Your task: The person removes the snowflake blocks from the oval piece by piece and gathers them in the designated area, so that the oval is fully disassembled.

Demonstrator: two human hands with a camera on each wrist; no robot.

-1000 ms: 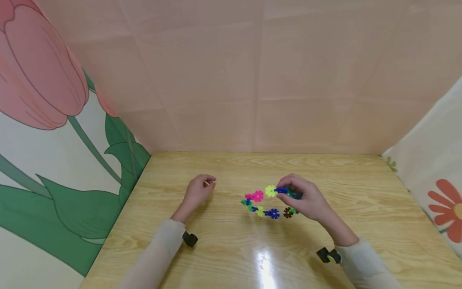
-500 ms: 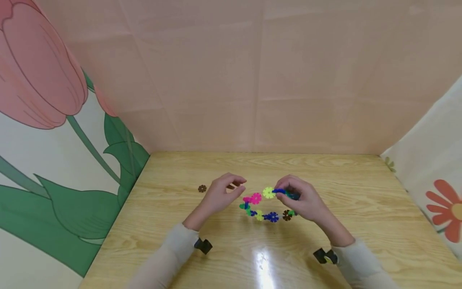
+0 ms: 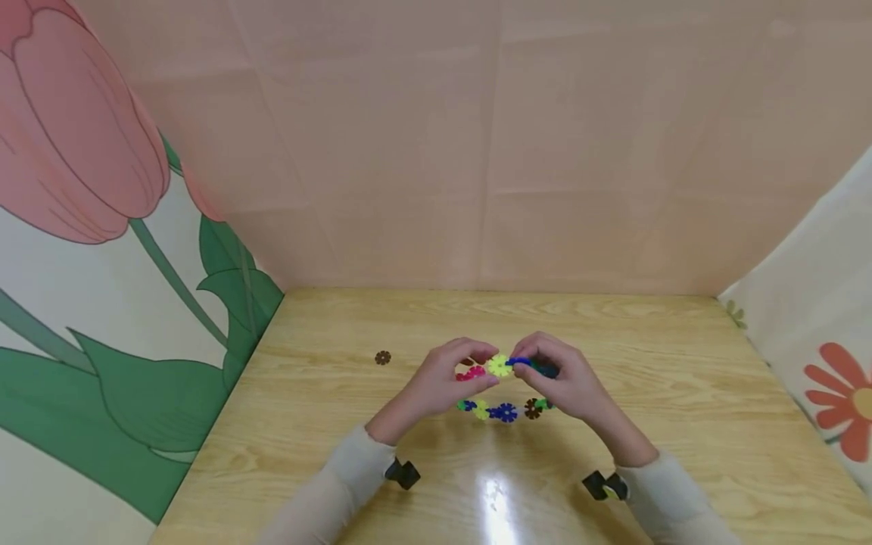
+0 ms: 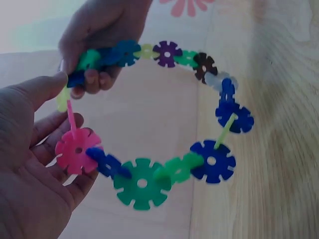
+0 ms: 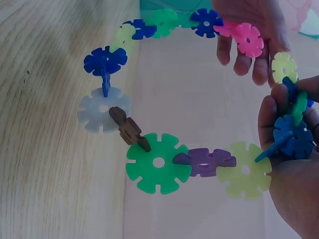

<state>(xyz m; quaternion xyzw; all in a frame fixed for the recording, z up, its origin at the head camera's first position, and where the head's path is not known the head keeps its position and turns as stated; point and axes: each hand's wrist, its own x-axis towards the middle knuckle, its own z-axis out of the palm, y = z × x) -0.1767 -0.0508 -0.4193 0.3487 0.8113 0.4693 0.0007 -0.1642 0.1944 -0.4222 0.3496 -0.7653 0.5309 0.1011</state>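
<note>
A chain of notched plastic flower discs (image 3: 506, 412) in several colours hangs in a loop between my hands. My right hand (image 3: 565, 375) pinches a blue disc at one end, beside the yellow end disc (image 3: 499, 365). My left hand (image 3: 446, 382) holds that yellow disc between thumb and fingertips, its other fingers behind the pink end disc (image 4: 79, 150). In the right wrist view a small gap shows between the pink disc (image 5: 249, 40) and the yellow disc (image 5: 284, 67). The right fingers partly hide some blue and green discs (image 5: 294, 137).
A loose brown flower disc (image 3: 383, 357) lies on the wood-grain table (image 3: 306, 424), left of my hands. A pink cloth (image 3: 436, 151) hangs along the table's back edge. Printed flower cloths stand at both sides.
My left hand has moved right from the table's left part to the yellow disc, and the loose brown disc has come into view. My right hand keeps its hold, shifting slightly left.
</note>
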